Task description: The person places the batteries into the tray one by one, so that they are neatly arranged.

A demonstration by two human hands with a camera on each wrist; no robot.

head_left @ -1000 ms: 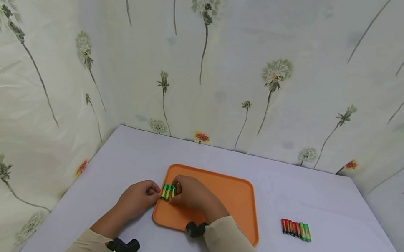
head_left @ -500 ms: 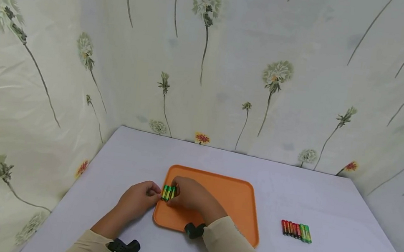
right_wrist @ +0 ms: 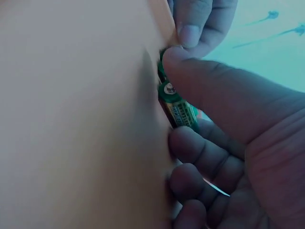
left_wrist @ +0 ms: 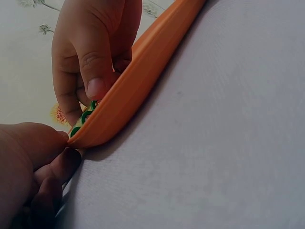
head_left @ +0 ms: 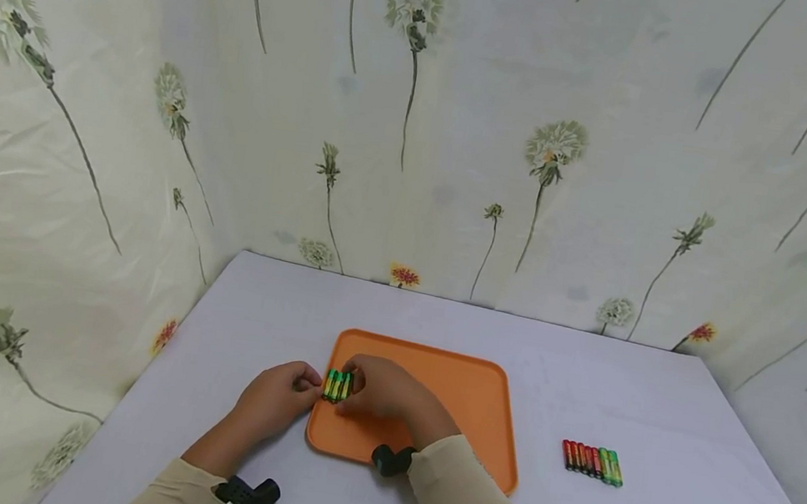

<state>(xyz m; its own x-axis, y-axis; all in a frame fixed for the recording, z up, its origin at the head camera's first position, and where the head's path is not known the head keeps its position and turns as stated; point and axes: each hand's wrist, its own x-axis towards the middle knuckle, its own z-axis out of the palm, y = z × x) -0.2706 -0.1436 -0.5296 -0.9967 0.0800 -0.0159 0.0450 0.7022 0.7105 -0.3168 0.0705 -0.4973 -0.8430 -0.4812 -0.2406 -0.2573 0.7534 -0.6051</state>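
An orange tray [head_left: 443,391] lies on the white table. Several green batteries [head_left: 337,386] stand side by side against its left rim. My left hand [head_left: 275,398] pinches that rim, thumb on top and fingers underneath, as the left wrist view shows. Over the tray, my right hand [head_left: 389,393] holds the rightmost green battery [right_wrist: 178,107] by thumb and fingers, close against its neighbours. The right hand's fingers partly cover the row. In the left wrist view the green battery ends [left_wrist: 86,117] show just inside the rim.
Right of the tray, a row of red batteries [head_left: 581,458] and green batteries [head_left: 608,465] lies on the table [head_left: 683,438]. A flower-patterned curtain [head_left: 464,125] hangs behind and at the sides. Each wrist wears a black camera [head_left: 248,494].
The right hand has brought its green battery slightly left, closing the gap to the others in the row. The left hand stays at the tray rim.
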